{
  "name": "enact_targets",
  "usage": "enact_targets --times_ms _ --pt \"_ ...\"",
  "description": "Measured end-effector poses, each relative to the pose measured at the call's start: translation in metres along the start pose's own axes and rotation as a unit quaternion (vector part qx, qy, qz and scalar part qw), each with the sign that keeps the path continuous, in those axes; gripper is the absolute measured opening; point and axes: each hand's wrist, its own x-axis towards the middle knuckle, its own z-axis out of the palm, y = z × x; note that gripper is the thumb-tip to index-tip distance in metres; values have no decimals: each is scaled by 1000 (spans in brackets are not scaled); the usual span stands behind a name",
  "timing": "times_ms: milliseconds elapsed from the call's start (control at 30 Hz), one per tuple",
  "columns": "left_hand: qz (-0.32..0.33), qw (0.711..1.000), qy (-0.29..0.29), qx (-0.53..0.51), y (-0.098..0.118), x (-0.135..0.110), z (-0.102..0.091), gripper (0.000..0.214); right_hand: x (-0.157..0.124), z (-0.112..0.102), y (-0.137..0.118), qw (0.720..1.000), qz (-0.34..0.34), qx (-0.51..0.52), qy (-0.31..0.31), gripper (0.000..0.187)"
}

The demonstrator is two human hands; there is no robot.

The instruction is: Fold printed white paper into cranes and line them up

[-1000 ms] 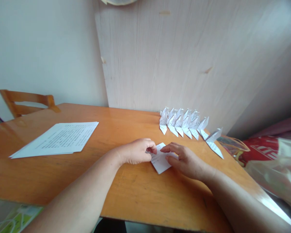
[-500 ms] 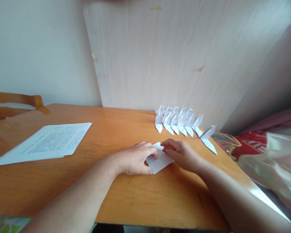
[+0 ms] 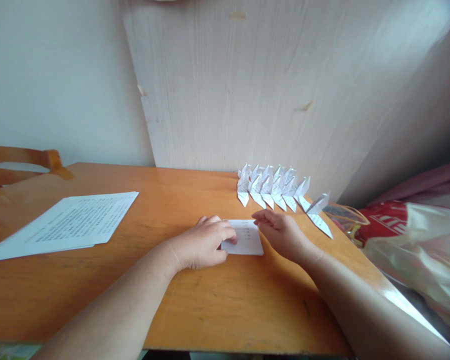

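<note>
A small folded white paper (image 3: 245, 237) with printed characters lies on the wooden table in front of me. My left hand (image 3: 206, 243) rests on its left side, index finger on top and thumb by the lower left edge, holding the paper. At the upper right corner is my right hand (image 3: 281, 232), its fingers curled together with the tips at that corner; the exact grip there is partly hidden. Beyond my hands, several folded paper pieces (image 3: 277, 187) with upright points stand in rows. One separate folded piece (image 3: 318, 215) sits to their right.
A stack of printed sheets (image 3: 75, 225) lies on the left of the wooden table (image 3: 210, 310). A chair back (image 3: 26, 160) stands at the far left. Behind the table rises a pale board (image 3: 225, 90). Red and whitish bags (image 3: 386, 222) are beside the right edge.
The folded paper has turned from a slanted position to lie nearly square to me. Both hands stay close to it, the right fingertips now at its upper right corner. The view has shifted slightly.
</note>
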Motion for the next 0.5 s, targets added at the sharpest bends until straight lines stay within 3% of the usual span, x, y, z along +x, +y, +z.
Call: enact_targets --times_ms 133,267,400,500 --pt "3 1000 26 13 -14 1 3 43 7 1 14 999 18 26 28 38" --pt "-15 998 50 38 -23 4 4 40 7 2 16 999 30 17 -2 42" --pt "-41 994 63 78 -20 7 3 26 5 1 8 998 51 20 -12 42" --pt "-53 992 62 91 -14 8 2 20 2 -1 -2 994 74 77 -24 40"
